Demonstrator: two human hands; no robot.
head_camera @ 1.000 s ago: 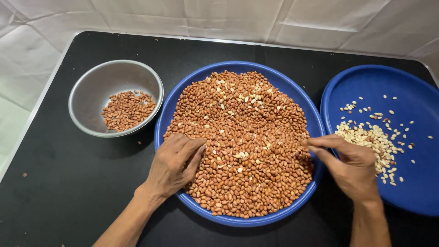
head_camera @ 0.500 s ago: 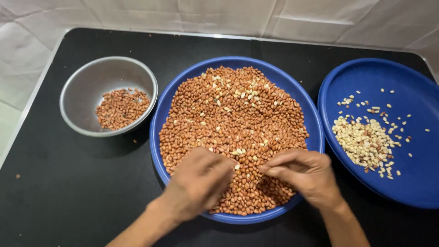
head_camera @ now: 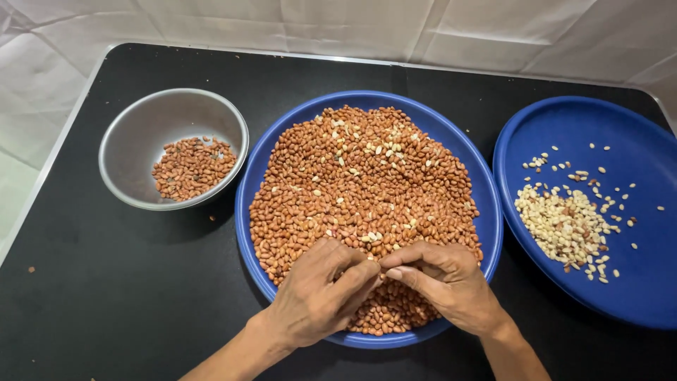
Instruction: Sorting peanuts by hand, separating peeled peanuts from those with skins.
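A large blue plate (head_camera: pixel 486 226) in the middle holds a wide heap of red-skinned peanuts (head_camera: pixel 352 197) with a few pale skinned ones mixed in. My left hand (head_camera: pixel 317 296) and my right hand (head_camera: pixel 444 279) rest on the near part of the heap, fingertips pinched together and touching each other over the peanuts. Whatever sits between the fingertips is too small to make out. A steel bowl (head_camera: pixel 127 134) at the left holds a small pile of red peanuts (head_camera: pixel 192 166). A second blue plate (head_camera: pixel 627 141) at the right carries pale skinned peanuts (head_camera: pixel 564 222).
Everything stands on a black table (head_camera: pixel 106 296) with a metal edge; white sheeting lies behind and to the left. A few stray peanuts lie on the black surface near the bowl and at the far left.
Both hands have moved in from the plate's sides to its near middle; their fingertips now meet. The right hand came away from the rim by the right plate.
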